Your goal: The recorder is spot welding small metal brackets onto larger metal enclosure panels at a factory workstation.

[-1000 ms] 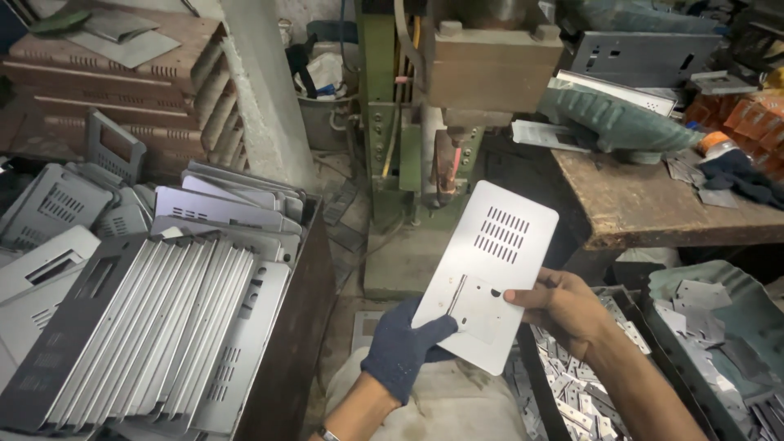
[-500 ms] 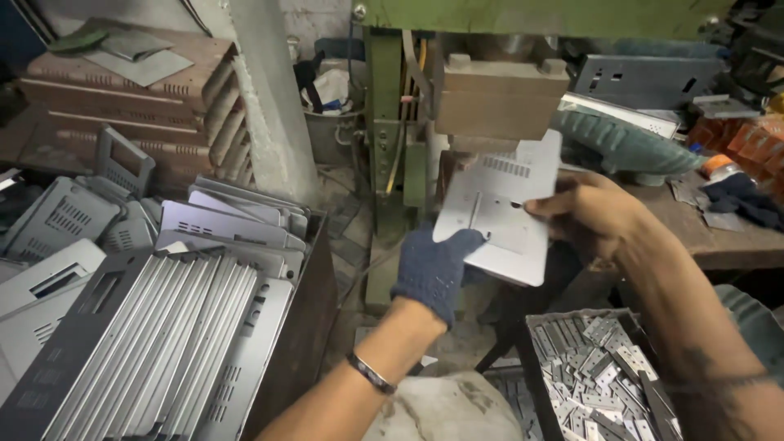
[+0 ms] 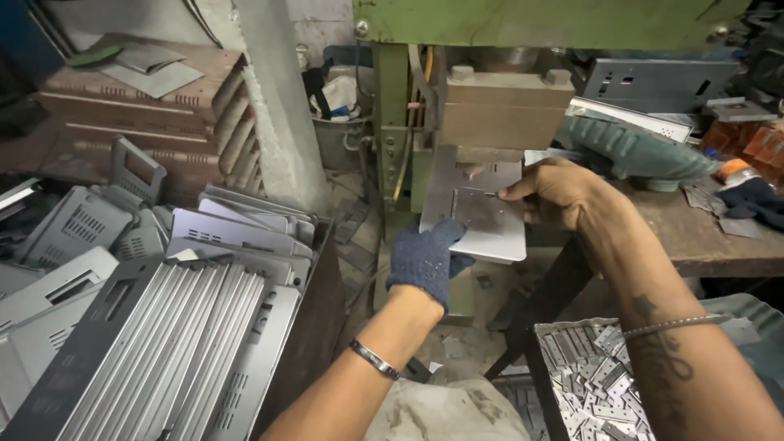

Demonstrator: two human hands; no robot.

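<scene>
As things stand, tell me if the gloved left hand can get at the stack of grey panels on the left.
Probably yes. The left hand grips the metal plate at the press, but the grey panels lie uncovered beside that forearm; it must release the plate first.

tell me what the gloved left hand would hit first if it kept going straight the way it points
Probably the green press frame: the left hand, gripping the metal plate, points up and away toward it, though depth is hard to judge.

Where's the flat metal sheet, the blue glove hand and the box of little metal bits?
Flat grey metal sheet [image 3: 482,216], head view, its bare middle.
Left hand in blue knit glove [image 3: 426,257], head view, back of glove.
Box of small metal offcuts [image 3: 592,380], head view, the pile inside.
</scene>
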